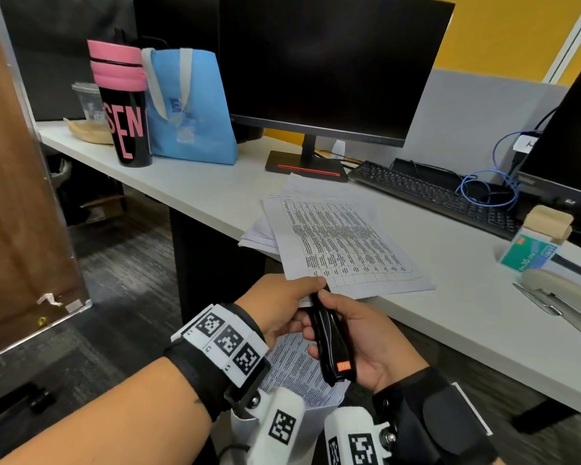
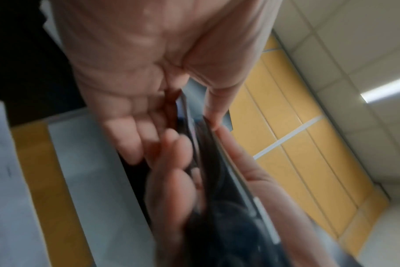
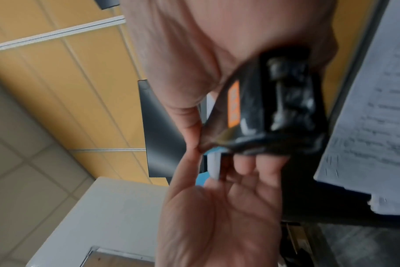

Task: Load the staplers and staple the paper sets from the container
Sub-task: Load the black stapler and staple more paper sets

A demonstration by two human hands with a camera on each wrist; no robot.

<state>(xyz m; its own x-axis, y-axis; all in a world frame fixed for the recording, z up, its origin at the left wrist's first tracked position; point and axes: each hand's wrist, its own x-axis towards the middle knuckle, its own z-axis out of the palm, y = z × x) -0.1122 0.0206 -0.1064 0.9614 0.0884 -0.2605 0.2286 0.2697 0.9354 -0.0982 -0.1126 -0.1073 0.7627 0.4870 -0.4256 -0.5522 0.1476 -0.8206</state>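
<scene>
Both hands hold the black stapler (image 1: 329, 340) in front of the desk (image 1: 467, 263) edge: right hand (image 1: 366, 344) cradles its body, left hand (image 1: 282, 307) pinches the front tip. Steady the base and keep fingertips off the mouth, I'd say. Behind: two dark monitors (image 1: 326, 62), keyboard (image 1: 436, 193), printed papers (image 1: 342, 243), a second stapler (image 1: 560, 297), staple box (image 1: 530, 253).

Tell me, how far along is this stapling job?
Early to midway, it seems. Both the left hand and right hand grip the black stapler, apparently loading or closing it. The staple box stands open, and a beige stapler lies beside it. Printed paper sets wait on the desk; I can't see staples in them.
</scene>
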